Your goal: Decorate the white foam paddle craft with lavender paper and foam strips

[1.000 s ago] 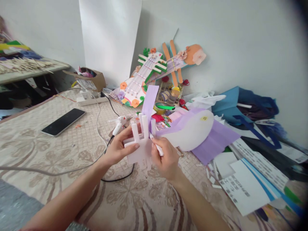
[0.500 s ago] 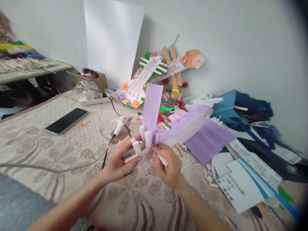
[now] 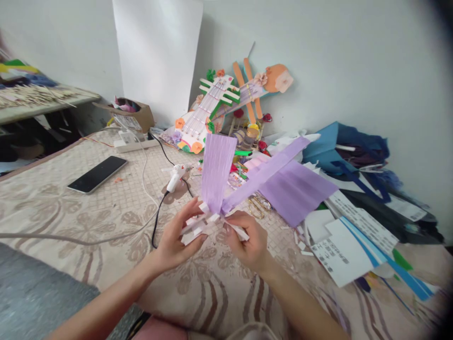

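Between my hands is a white foam craft piece point(image 3: 194, 230) with several short pegs, partly covered by my fingers. My left hand point(image 3: 179, 234) is closed around its left side, thumb in front and fingers behind. My right hand point(image 3: 247, 238) pinches the right end, where a white strip point(image 3: 240, 231) sticks out beside the fingers. A wide purple crepe paper strip point(image 3: 217, 170) rises from the piece. Another narrower purple strip point(image 3: 271, 170) slants up to the right from the same spot. How the paper joins the foam is hidden.
A white glue gun point(image 3: 176, 178) with a black cord lies behind my left hand, a phone point(image 3: 97, 174) farther left. Gold-handled scissors point(image 3: 259, 206), a purple sheet point(image 3: 297, 191) and printed cards point(image 3: 341, 259) lie right. Decorated paper instruments point(image 3: 208, 111) lean against the wall.
The foam piece has tipped, its pegs now lower and flatter. The upright purple strip shows wider, and the slanting one has turned edge-on and looks narrower. Both hands keep their hold.
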A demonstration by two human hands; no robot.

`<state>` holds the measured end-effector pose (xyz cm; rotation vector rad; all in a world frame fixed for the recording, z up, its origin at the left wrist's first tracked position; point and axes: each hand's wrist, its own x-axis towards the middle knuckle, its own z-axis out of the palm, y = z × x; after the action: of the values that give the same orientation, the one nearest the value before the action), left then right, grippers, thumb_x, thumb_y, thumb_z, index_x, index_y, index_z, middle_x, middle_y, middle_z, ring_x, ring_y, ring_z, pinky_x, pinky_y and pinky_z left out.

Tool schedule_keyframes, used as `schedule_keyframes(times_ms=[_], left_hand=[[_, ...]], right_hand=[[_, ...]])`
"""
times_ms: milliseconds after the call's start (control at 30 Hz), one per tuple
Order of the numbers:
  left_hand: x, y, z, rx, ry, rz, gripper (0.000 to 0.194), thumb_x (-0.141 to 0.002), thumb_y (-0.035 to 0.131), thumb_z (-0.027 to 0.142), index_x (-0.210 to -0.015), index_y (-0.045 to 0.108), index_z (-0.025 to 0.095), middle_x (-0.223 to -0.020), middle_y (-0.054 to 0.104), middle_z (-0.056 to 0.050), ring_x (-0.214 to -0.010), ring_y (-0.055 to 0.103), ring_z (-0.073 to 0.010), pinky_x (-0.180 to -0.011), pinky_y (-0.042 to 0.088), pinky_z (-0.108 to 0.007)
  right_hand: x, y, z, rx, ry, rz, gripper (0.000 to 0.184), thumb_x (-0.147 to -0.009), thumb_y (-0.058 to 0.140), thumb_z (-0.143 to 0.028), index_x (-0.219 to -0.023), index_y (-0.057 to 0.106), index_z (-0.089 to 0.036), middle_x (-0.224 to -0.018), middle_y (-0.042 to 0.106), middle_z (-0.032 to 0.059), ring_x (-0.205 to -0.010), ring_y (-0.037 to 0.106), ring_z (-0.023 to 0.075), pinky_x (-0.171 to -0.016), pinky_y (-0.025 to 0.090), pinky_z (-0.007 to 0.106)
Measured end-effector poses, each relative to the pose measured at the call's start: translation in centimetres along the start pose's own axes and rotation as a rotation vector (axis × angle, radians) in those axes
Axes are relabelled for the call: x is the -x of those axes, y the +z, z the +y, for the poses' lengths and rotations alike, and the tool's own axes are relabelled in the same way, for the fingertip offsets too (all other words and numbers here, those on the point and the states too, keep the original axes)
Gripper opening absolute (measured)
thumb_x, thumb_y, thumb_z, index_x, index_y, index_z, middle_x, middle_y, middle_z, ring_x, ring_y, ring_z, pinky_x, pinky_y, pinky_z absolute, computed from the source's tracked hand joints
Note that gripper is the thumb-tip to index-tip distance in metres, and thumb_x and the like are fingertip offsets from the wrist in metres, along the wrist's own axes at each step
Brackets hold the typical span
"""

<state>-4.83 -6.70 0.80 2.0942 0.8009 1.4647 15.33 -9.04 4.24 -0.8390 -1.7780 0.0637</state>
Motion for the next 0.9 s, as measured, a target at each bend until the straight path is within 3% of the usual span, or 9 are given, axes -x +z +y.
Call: schedule_keyframes(times_ms=[67, 200, 433, 567, 767, 900], left_hand=[[0.2, 0.1, 0.3, -0.019, -0.023, -0.005, 0.073, -0.088, 0.063, 0.023, -0.152, 0.031, 0.036, -0.124, 0.066, -0.007, -0.104, 0.069, -0.0236, -0.08, 0.062, -0.033], [0.4, 0.1, 0.7, -0.143, 0.093, -0.071, 0.062, -0.088, 0.062, 0.017, -0.145, 0.042, 0.029, -0.126, 0.068, -0.011, -0.109, 0.069, -0.0267, -0.091, 0.06, -0.039], [1.2, 1.3, -0.7, -0.158, 0.177, -0.031, 0.067, -0.089, 0.061, 0.018, -0.15, 0.035, 0.029, -0.135, 0.063, -0.013, -0.118, 0.065, -0.028, -0.097, 0.057, -0.04], [1.7, 1.6, -1.0, -0.2, 0.094, -0.008, 0.064, -0.088, 0.064, 0.021, -0.146, 0.038, 0.024, -0.133, 0.063, -0.013, -0.112, 0.068, -0.0281, -0.089, 0.06, -0.036], [2.1, 1.7, -0.2, -0.154, -0.052, 0.012, 0.055, -0.085, 0.067, 0.025, -0.135, 0.046, 0.027, -0.116, 0.071, -0.007, -0.098, 0.072, -0.0234, -0.08, 0.062, -0.034], [2.8, 2.0, -0.7, -0.188, -0.019, 0.007, 0.053, -0.085, 0.065, 0.018, -0.136, 0.05, 0.026, -0.119, 0.071, -0.009, -0.104, 0.071, -0.0246, -0.087, 0.06, -0.035]], right_hand=[[0.0, 0.0, -0.2, 0.018, -0.01, 0.004, 0.025, -0.086, 0.057, -0.009, -0.107, 0.06, -0.022, -0.083, 0.07, 0.0044, -0.081, 0.072, 0.0184, -0.07, 0.06, 0.029], [-0.2, -0.1, -0.5, 0.064, -0.057, 0.027, 0.024, -0.086, 0.057, -0.009, -0.106, 0.06, -0.021, -0.084, 0.072, 0.0043, -0.082, 0.073, 0.018, -0.072, 0.061, 0.028], [0.2, -0.3, -0.4, 0.058, -0.04, 0.032, 0.022, -0.087, 0.056, -0.012, -0.106, 0.059, -0.021, -0.085, 0.072, 0.0043, -0.082, 0.073, 0.0173, -0.069, 0.061, 0.027], [0.7, -0.7, -0.2, 0.071, -0.023, -0.013, 0.019, -0.088, 0.056, -0.013, -0.106, 0.059, -0.022, -0.084, 0.072, 0.0036, -0.08, 0.073, 0.0168, -0.069, 0.061, 0.028], [1.0, -0.5, -0.1, 0.066, 0.01, -0.019, 0.019, -0.088, 0.056, -0.012, -0.103, 0.057, -0.023, -0.082, 0.071, 0.002, -0.076, 0.071, 0.016, -0.065, 0.059, 0.027], [1.3, -0.2, -0.1, 0.058, 0.032, 0.021, 0.019, -0.086, 0.058, -0.012, -0.102, 0.058, -0.022, -0.08, 0.07, 0.0021, -0.076, 0.071, 0.0164, -0.066, 0.058, 0.027]])
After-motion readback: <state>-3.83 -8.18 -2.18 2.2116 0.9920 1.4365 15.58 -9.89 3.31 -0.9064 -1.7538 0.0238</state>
